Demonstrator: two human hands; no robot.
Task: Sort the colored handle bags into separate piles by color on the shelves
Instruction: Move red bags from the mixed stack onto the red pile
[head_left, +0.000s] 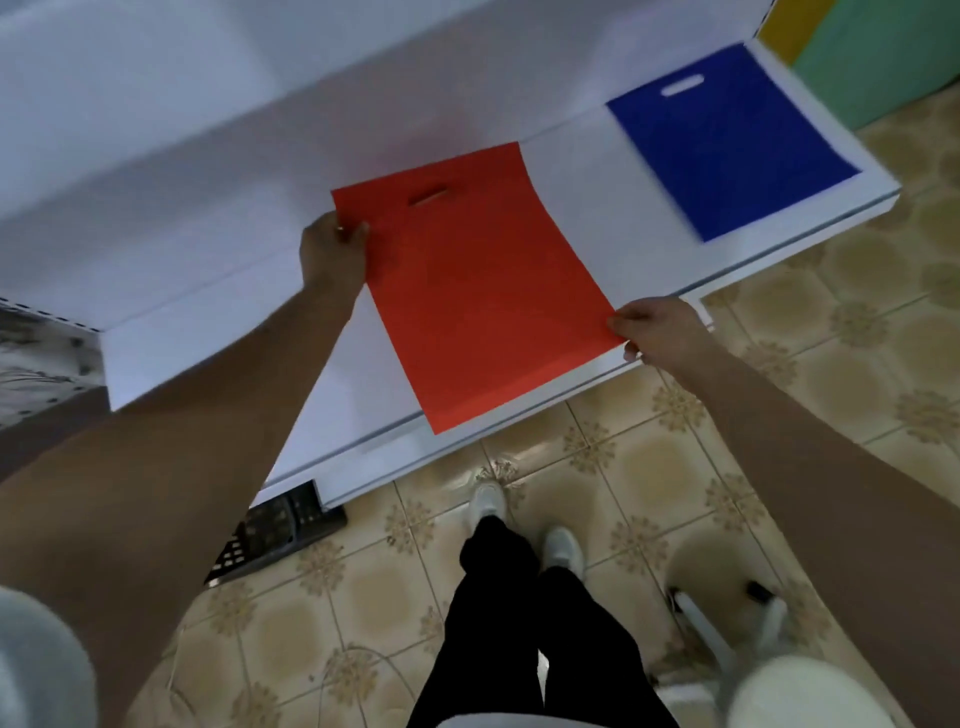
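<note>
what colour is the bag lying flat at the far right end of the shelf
Blue: the bag with the cut-out handle is dark blue, clearest in the head view.

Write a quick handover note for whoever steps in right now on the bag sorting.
Left hand: grip pinching the red bag at its top corner by the handle slot.
Right hand: pinching its lower right corner.
Red bag lies mid-shelf, its near corner overhanging the white shelf edge.
Blue bag lies flat further right, apart from it.
Done: blue placed.
Left: settle red, let go; no other bags in view.
</note>
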